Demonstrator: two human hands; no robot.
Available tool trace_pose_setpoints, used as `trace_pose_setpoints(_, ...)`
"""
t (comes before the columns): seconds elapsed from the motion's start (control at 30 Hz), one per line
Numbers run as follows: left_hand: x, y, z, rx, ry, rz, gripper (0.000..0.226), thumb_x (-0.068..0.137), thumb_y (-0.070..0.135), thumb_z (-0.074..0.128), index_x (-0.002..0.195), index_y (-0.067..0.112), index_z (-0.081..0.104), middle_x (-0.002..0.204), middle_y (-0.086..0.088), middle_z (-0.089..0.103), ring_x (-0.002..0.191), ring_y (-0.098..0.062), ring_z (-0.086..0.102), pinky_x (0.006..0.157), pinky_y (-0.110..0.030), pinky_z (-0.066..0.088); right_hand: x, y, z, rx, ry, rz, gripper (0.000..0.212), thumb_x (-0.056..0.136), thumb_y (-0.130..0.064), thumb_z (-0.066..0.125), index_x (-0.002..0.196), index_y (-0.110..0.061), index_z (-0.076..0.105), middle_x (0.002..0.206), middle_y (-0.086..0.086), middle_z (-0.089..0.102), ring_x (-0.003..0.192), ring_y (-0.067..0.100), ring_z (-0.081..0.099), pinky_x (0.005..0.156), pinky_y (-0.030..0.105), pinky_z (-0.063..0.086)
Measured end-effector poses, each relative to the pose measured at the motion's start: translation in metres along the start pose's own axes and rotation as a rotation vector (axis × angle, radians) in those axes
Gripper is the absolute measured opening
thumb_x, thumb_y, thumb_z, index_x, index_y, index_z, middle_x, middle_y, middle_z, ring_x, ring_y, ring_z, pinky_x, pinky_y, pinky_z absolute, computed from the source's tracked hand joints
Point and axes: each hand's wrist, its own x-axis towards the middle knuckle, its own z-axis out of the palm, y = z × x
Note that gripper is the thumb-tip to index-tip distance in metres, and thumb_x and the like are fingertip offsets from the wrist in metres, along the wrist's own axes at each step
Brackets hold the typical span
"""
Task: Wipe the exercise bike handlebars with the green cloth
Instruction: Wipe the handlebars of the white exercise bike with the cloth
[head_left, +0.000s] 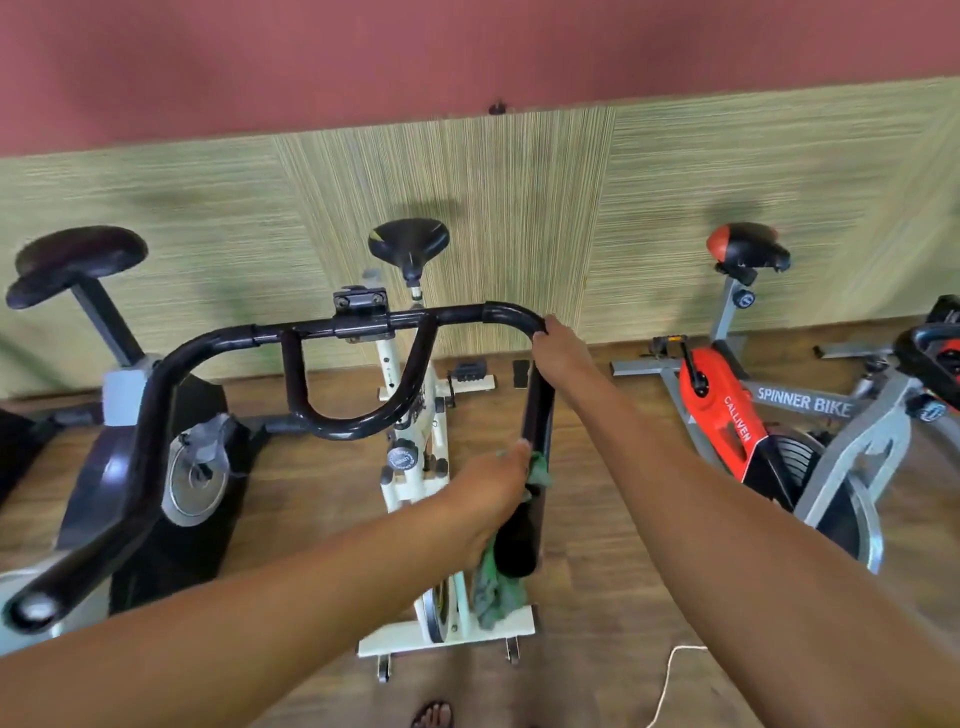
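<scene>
The black handlebars (311, 332) of a white exercise bike (410, 467) fill the middle of the head view. My left hand (488, 493) grips the green cloth (493, 592) around the right handlebar arm near its padded end; the cloth hangs below my palm. My right hand (558, 353) grips the same arm higher up, at its bend. The left handlebar arm (119, 467) reaches toward me, untouched.
A black and grey bike (156, 441) stands close on the left, an orange and grey spinner bike (753, 415) on the right. A green panelled wall is behind them. On the wooden floor lie a white cord (670, 675) and my sandalled foot (431, 714).
</scene>
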Motion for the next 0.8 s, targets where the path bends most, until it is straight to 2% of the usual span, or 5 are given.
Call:
trace_pose_setpoints(0.23, 0.029, 0.012, 0.012, 0.024, 0.092, 0.018, 0.072, 0.095, 0.068, 0.019, 0.102, 0.014, 0.066, 0.103, -0.012, 0.067, 0.099, -0.028, 0.064, 0.102, -0.043, 0.044, 0.012, 0.006, -0.01, -0.022, -0.055, 0.003, 0.038, 0.103, -0.015, 0.034, 0.137, -0.015, 0.05, 0.112, 0.008, 0.062, 0.099, 0.026, 0.057, 0.088, 0.034, 0.041)
trace_pose_setpoints(0.37, 0.094, 0.022, 0.02, -0.03, 0.114, 0.137, 0.114, 0.054, 0.103, 0.011, 0.118, 0.024, 0.062, 0.117, -0.021, 0.066, 0.111, -0.042, 0.062, 0.099, -0.059, 0.045, 0.029, 0.013, -0.011, 0.038, -0.04, 0.038, 0.033, 0.097, -0.032, 0.036, 0.101, -0.021, 0.067, 0.098, 0.006, 0.064, 0.094, 0.026, 0.058, 0.081, 0.037, 0.045)
trace_pose_setpoints(0.47, 0.099, 0.071, 0.018, 0.023, 0.149, 0.225, 0.084, 0.09, 0.075, 0.012, 0.135, 0.019, 0.055, 0.129, -0.014, 0.061, 0.126, -0.033, 0.052, 0.108, -0.045, 0.039, 0.047, 0.023, -0.004, 0.047, 0.051, 0.054, 0.062, 0.075, -0.065, 0.026, 0.093, -0.023, 0.068, 0.099, 0.002, 0.069, 0.102, 0.029, 0.061, 0.092, 0.048, 0.047)
trace_pose_setpoints(0.7, 0.146, 0.108, 0.012, 0.043, 0.152, 0.305, 0.064, 0.101, 0.058, 0.019, 0.095, 0.014, 0.065, 0.079, -0.004, 0.065, 0.073, -0.019, 0.06, 0.055, -0.026, 0.038, 0.065, 0.039, 0.004, 0.155, 0.088, 0.049, 0.077, 0.072, -0.08, 0.023, 0.108, -0.025, 0.063, 0.124, -0.005, 0.065, 0.128, 0.03, 0.052, 0.109, 0.051, 0.039)
trace_pose_setpoints(0.8, 0.157, 0.105, 0.014, -0.038, 0.18, 0.305, 0.059, 0.099, 0.06, 0.026, 0.078, 0.017, 0.061, 0.074, -0.002, 0.063, 0.074, -0.02, 0.062, 0.064, -0.029, 0.047, 0.047, 0.016, -0.01, 0.153, 0.083, 0.036, 0.075, 0.087, -0.069, 0.028, 0.125, -0.018, 0.066, 0.131, -0.001, 0.063, 0.128, 0.022, 0.051, 0.11, 0.044, 0.037)
